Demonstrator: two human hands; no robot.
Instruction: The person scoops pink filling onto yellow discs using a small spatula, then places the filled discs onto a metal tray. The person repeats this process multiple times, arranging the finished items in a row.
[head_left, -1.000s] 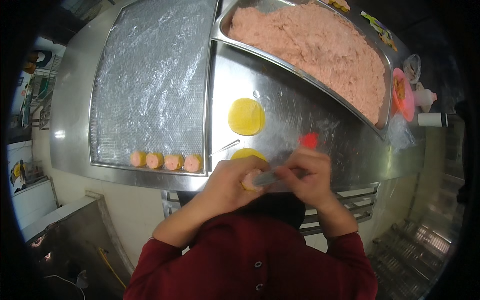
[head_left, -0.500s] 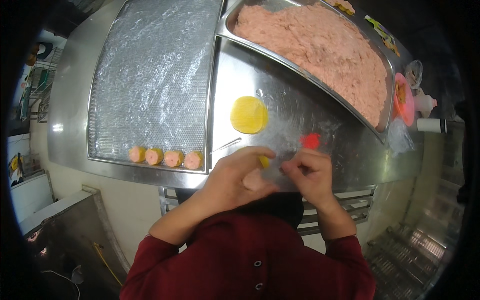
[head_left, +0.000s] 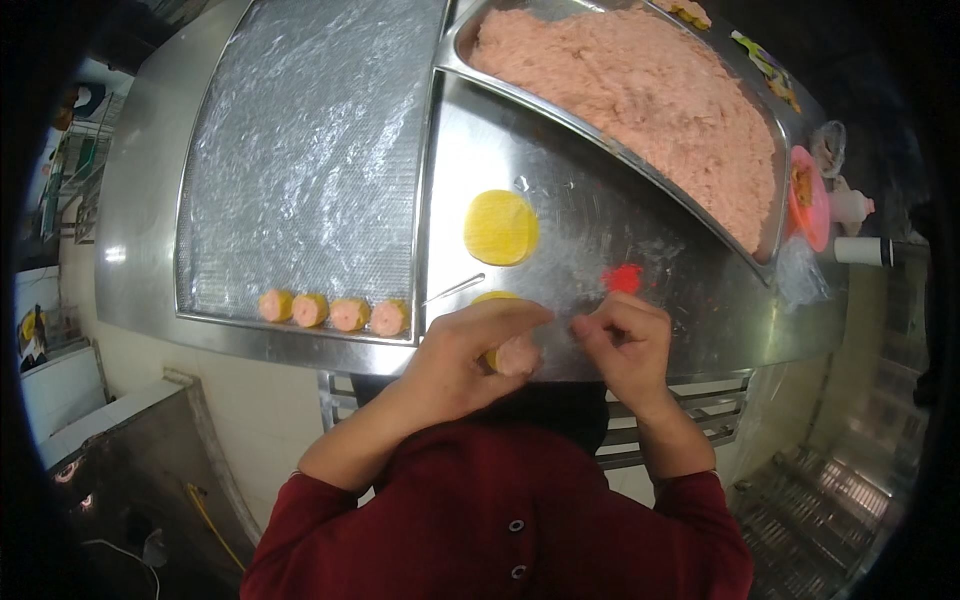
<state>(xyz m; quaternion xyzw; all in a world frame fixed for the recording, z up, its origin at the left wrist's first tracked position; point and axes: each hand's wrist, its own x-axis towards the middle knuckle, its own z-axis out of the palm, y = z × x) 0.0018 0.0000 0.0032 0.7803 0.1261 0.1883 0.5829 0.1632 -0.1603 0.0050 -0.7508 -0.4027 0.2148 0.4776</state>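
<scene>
Shumai [head_left: 518, 356] rests in the curled left hand [head_left: 452, 352] by the counter's [head_left: 720, 335] near edge; the right hand's [head_left: 634, 345] hold is unclear.

At the near edge of the bench [head_left: 745, 320], the left hand [head_left: 452, 352] cups a pink-filled yellow dumpling [head_left: 517, 357], the right hand [head_left: 634, 335] curled nearby; four more dumplings [head_left: 349, 315] line the near edge of the mesh tray [head_left: 300, 160].

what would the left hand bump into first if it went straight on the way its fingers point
The left hand would likely meet the right hand first, just across a gap in the picture, though depth is unclear.
</scene>
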